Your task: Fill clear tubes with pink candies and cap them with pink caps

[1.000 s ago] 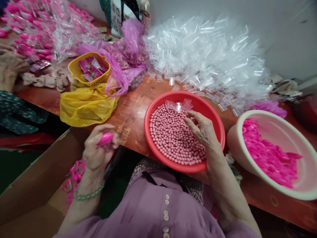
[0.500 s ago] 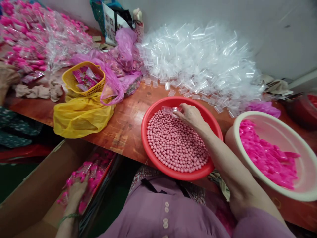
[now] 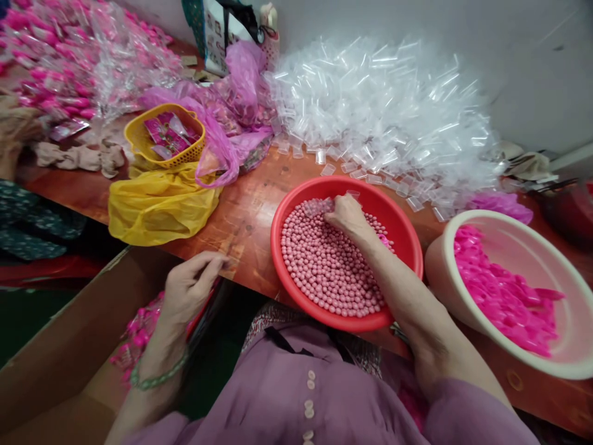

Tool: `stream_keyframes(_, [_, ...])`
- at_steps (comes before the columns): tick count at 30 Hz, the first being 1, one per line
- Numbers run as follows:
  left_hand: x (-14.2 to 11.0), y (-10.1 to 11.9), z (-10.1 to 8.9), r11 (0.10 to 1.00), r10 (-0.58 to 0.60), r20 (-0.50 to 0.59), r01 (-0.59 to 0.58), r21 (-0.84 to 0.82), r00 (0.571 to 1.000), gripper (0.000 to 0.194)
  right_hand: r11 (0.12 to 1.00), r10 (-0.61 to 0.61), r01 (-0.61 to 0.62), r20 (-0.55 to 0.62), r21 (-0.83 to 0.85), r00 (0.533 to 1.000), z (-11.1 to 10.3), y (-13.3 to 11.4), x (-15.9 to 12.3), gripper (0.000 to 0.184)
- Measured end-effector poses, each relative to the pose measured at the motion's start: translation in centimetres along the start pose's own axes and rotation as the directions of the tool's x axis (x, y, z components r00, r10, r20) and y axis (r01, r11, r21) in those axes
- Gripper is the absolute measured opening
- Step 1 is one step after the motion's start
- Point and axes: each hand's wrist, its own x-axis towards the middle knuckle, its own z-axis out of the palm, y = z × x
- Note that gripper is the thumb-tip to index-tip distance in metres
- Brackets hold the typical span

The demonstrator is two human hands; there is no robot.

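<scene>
Rising from carton (image 3: 69, 334): left hand (image 3: 188, 289)

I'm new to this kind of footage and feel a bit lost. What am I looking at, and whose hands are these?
There is no machine here: these are a person's own bare hands, seen by a camera worn on the head, looking forward and down. The right hand is in a red bowl of pink beads, its fingers at some clear pieces; whether it grips one is hidden. The left hand is by the table edge, near a cardboard box; I see nothing held in it. On the table are also a heap of clear plastic, a pale tub of bright pink parts, a yellow basket and, beside it, a yellow bag. The hand at far left is another person's.
</scene>
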Motion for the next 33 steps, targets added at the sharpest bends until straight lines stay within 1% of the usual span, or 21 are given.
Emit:
stream_keyframes(1, [0.6,1.9,1.3,0.993,0.108,0.002,-0.108,-0.049,0.994,0.028,1.000,-0.022,0.022,0.006,-0.004,1.000,-0.1,0.3,-0.3,0.030])
stream_keyframes(3, [2.1,4.5,4.1,0.959,0.244,0.018,-0.239,-0.156,0.970,0.026,0.994,-0.108,0.108,0.020,-0.017,0.994,-0.4,1.2,-1.3,0.027])
stream_keyframes(4, [2.9,5.4,5.5,0.944,0.282,0.065,-0.265,-0.196,0.957,0.026,0.984,-0.176,0.177,0.029,-0.026,0.984,-0.6,1.7,-1.9,0.027])
stream_keyframes(6, [4.3,6.4,8.5,0.932,0.312,0.169,-0.267,-0.243,0.935,0.030,0.938,-0.343,0.345,0.051,-0.043,0.938,-0.9,3.0,-3.1,0.030])
stream_keyframes(8, [5.4,6.7,11.0,0.946,0.306,0.254,-0.264,-0.186,0.918,0.037,0.889,-0.454,0.457,0.066,-0.040,0.889,-0.9,4.2,-4.1,0.035])
stream_keyframes(9, [5.8,6.7,12.0,0.950,0.311,0.288,-0.283,-0.134,0.906,0.041,0.876,-0.479,0.482,0.072,-0.031,0.875,-0.8,4.7,-4.4,0.037])
stream_keyframes(11, [6.2,6.7,13.3,0.939,0.319,0.376,-0.345,0.000,0.870,0.046,0.862,-0.505,0.506,0.078,-0.006,0.860,-0.5,5.8,-4.9,0.038])
stream_keyframes(14, [6.3,6.7,13.9,0.873,0.316,0.520,-0.458,0.167,0.794,0.044,0.838,-0.546,0.542,0.060,0.068,0.836,-0.2,6.9,-5.2,0.042])
stream_keyframes(17, [6.3,6.6,13.9,0.795,0.328,0.632,-0.567,0.218,0.702,0.037,0.821,-0.567,0.562,0.028,0.105,0.823,-0.6,7.5,-5.8,0.045])
stream_keyframes(19, [6.3,6.6,14.0,0.753,0.325,0.688,-0.618,0.226,0.649,0.031,0.843,-0.537,0.537,0.084,0.035,0.839,-1.1,7.4,-6.3,0.044])
stream_keyframes(20, [6.3,6.6,14.2,0.738,0.316,0.705,-0.632,0.238,0.635,0.028,0.856,-0.508,0.516,0.135,-0.031,0.851,-1.3,7.2,-6.5,0.041])
stream_keyframes(21, [6.3,6.7,14.3,0.725,0.301,0.715,-0.638,0.259,0.632,0.026,0.861,-0.473,0.497,0.187,-0.107,0.861,-1.5,6.9,-6.7,0.037])
stream_keyframes(23, [6.3,6.9,14.7,0.711,0.262,0.719,-0.632,0.307,0.644,0.026,0.841,-0.421,0.484,0.270,-0.241,0.866,-1.7,6.0,-7.1,0.030])
stream_keyframes(24, [6.3,7.0,14.9,0.708,0.239,0.723,-0.626,0.328,0.648,0.026,0.822,-0.417,0.497,0.301,-0.278,0.858,-1.6,5.4,-7.2,0.029])
stream_keyframes(26, [6.4,7.2,15.1,0.702,0.199,0.738,-0.619,0.351,0.644,0.027,0.786,-0.456,0.553,0.346,-0.276,0.820,-1.3,4.1,-7.4,0.029])
stream_keyframes(28, [6.4,7.4,15.2,0.703,0.176,0.757,-0.618,0.351,0.629,0.032,0.770,-0.512,0.608,0.382,-0.194,0.770,-0.7,3.0,-7.3,0.031])
stream_keyframes(30, [6.6,7.3,15.2,0.713,0.177,0.770,-0.619,0.330,0.614,0.036,0.766,-0.580,0.641,0.376,-0.051,0.723,0.2,2.4,-7.0,0.034])
stream_keyframes(31, [6.7,7.3,15.2,0.721,0.185,0.770,-0.617,0.316,0.611,0.037,0.759,-0.620,0.651,0.347,0.037,0.704,0.6,2.3,-6.8,0.036])
stream_keyframes(33, [7.0,7.0,15.2,0.735,0.211,0.763,-0.614,0.288,0.611,0.038,0.716,-0.698,0.662,0.247,0.224,0.672,1.5,2.4,-6.4,0.038])
